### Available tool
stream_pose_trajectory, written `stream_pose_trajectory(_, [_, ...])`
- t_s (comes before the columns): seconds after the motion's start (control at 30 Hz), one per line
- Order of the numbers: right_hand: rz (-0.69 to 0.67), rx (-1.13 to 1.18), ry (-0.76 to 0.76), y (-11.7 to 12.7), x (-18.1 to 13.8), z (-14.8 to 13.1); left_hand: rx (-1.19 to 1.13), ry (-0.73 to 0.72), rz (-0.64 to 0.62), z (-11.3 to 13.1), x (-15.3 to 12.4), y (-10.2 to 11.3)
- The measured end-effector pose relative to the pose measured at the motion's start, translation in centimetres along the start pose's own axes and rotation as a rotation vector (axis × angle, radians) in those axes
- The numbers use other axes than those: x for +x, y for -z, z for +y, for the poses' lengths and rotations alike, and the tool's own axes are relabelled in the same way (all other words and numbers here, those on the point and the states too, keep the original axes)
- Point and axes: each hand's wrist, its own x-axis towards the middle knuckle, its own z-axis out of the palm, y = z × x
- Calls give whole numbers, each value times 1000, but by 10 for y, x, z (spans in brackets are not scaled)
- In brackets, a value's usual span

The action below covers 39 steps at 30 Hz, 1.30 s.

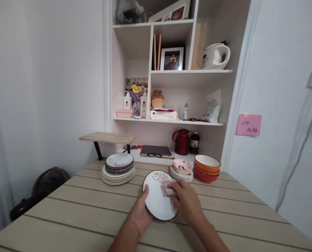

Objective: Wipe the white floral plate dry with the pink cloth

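Note:
A white plate with a dark rim and a brown flower print is tilted up over the table, facing me. My left hand grips its left edge, thumb on the front and the other fingers hidden behind. A crumpled pale cloth or tissue is pinched in my right hand and pressed against the plate's face, right of its middle. Behind on the left stands a stack of plates, the top ones with the same print.
Stacked orange and red bowls stand at the back right, beside small white plates topped by a pink patterned dish. A small raised wooden shelf rises at the back left. Behind are a red jug, a dark bottle and a laptop.

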Motion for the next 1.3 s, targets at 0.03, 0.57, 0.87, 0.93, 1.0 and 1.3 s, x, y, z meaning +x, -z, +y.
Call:
stream_pose_trajectory(0.03, [-26, 5, 21, 0, -1, -3, -9, -20, -7, 1, 0, -1])
stream_pose_trajectory(0.57, [55, 125, 48, 2, 0, -17, 104, 94, -20, -14, -5, -16])
stream_pose_trajectory(0.87, [-6, 1, 36, 4, -1, -8, 18, 27, 37, -4, -1, -4])
stream_pose_trajectory(0.93, [-42, 22, 51, 5, -2, -13, 6, 3, 48, -3, 1, -3])
stream_pose_trajectory(1.0, [-83, 69, 93, 5, -4, -19, -12, -28, 46, 0, 1, -4])
stream_pose_trajectory(1.3, [-151, 227, 196, -1, -11, -45, 80, 64, 40, -6, -2, -10])
